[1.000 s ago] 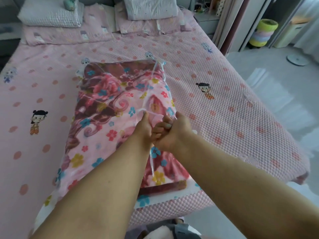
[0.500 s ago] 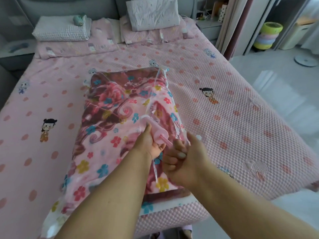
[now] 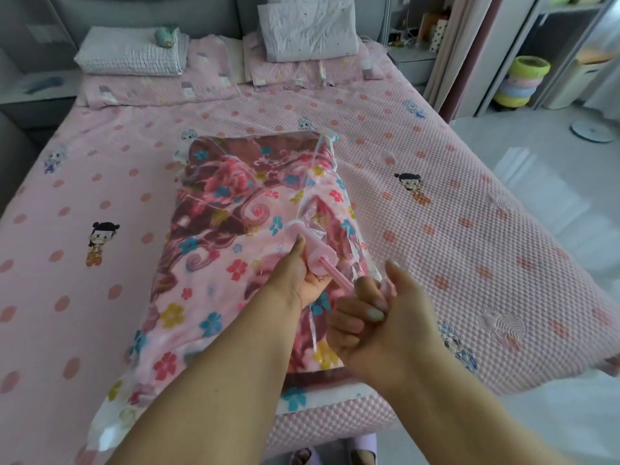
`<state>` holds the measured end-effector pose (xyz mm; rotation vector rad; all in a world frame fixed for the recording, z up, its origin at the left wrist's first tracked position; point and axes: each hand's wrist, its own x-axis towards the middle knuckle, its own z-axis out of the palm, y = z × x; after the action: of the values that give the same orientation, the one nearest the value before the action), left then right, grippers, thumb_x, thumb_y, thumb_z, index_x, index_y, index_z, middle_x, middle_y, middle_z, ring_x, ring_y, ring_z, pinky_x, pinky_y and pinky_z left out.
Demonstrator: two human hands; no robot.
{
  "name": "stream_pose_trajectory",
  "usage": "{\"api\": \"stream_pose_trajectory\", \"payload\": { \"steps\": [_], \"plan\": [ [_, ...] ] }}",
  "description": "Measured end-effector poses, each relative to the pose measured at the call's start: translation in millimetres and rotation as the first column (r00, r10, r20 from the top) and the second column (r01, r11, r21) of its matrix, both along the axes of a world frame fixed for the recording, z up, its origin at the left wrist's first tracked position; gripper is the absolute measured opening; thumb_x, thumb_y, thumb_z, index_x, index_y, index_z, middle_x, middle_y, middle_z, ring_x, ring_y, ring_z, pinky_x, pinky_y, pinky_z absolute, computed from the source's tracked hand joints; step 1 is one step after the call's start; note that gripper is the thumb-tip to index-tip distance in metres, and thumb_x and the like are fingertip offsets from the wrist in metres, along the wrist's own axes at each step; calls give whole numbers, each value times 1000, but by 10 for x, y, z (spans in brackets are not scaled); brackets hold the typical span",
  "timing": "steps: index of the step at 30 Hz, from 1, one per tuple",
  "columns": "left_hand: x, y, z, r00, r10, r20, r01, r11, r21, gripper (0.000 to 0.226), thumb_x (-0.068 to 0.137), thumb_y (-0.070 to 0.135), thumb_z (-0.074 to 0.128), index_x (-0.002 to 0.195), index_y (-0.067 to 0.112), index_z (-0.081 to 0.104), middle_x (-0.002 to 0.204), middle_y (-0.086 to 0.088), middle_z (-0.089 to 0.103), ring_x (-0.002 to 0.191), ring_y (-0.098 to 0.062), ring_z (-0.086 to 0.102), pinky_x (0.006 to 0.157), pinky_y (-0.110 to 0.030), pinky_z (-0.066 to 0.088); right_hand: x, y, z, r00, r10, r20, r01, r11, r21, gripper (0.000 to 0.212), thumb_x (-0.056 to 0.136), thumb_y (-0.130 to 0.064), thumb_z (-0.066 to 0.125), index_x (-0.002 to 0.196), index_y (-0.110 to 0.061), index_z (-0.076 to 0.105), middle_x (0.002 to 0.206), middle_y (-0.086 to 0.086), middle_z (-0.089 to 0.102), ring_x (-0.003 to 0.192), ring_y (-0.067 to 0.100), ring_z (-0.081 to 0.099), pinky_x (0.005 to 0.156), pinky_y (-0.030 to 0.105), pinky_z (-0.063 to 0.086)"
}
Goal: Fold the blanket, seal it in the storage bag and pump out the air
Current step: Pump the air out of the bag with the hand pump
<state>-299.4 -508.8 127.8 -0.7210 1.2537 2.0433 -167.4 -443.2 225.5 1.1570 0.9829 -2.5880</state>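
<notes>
A folded blanket [image 3: 221, 236] with a pink and maroon flower print lies inside a clear plastic storage bag [image 3: 312, 182] on the bed. A pink hand pump [image 3: 313, 245] stands tilted on the bag's top face. My left hand [image 3: 302, 276] grips the pump's barrel from below. My right hand [image 3: 372, 317] is curled round the handle at the end of the pump's thin rod [image 3: 339, 278], which is drawn out of the barrel. The handle itself is hidden in my fist.
The bed [image 3: 469, 229] has a pink quilted cover with cartoon figures. Pillows [image 3: 134, 55] and a folded cloth [image 3: 305, 28] lie at the headboard. A stack of coloured tubs [image 3: 523, 82] stands on the floor at the right. The bed's near edge [image 3: 335, 427] is just below my arms.
My right hand has pulled back toward me, drawing the pump's rod out of the barrel. My left hand stays on the barrel. The view has tilted up slightly.
</notes>
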Motion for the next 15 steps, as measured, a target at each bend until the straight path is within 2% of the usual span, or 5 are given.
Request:
{"api": "stream_pose_trajectory", "payload": {
  "steps": [2, 5, 7, 11, 15],
  "plan": [
    [-8, 1, 19, 997, -61, 47, 60, 998, 35, 56, 92, 62, 43, 93, 9, 63, 46, 1, 52, 35, -9, 47, 68, -8, 49, -354, -33, -41, 999, -21, 45, 21, 1000, 11, 60, 91, -57, 34, 45, -19, 28, 45, -5, 20, 46, 11, 19, 49, 21, 15],
    [6, 0, 111, 993, -109, 35, 106, 990, 92, 59, 98, 56, 34, 80, 4, 57, 41, -1, 54, 26, -6, 44, 26, -11, 29, -539, 80, -125, 999, 46, -25, -41, 981, 191, 61, 93, -60, 32, 47, -20, 30, 45, -5, 22, 47, 11, 19, 53, 22, 13],
    [0, -19, 125, 997, -72, 23, 69, 993, 90, 52, 97, 52, 41, 98, 4, 59, 55, -6, 61, 36, -9, 55, 33, -14, 40, -282, 76, -78, 986, 72, -150, -49, 987, 150, 62, 93, -60, 32, 47, -19, 29, 44, -5, 21, 46, 11, 19, 51, 22, 13],
    [62, -61, 129, 999, 44, 21, -46, 996, 80, 49, 96, 45, 51, 124, 6, 56, 96, -12, 67, 84, -23, 66, 70, -41, 53, -2, 49, 86, 999, 16, 45, -16, 1000, -5, 60, 91, -57, 34, 46, -19, 27, 43, -5, 20, 43, 11, 22, 48, 21, 15],
    [110, 56, 227, 999, -25, 46, 20, 994, 110, 56, 96, 54, 42, 99, 1, 61, 63, -6, 68, 55, -13, 65, 51, -19, 53, -530, 62, 7, 997, -4, 73, 0, 999, 48, 58, 92, -56, 32, 48, -19, 32, 43, -6, 22, 40, 11, 22, 52, 22, 13]
  ]
}}
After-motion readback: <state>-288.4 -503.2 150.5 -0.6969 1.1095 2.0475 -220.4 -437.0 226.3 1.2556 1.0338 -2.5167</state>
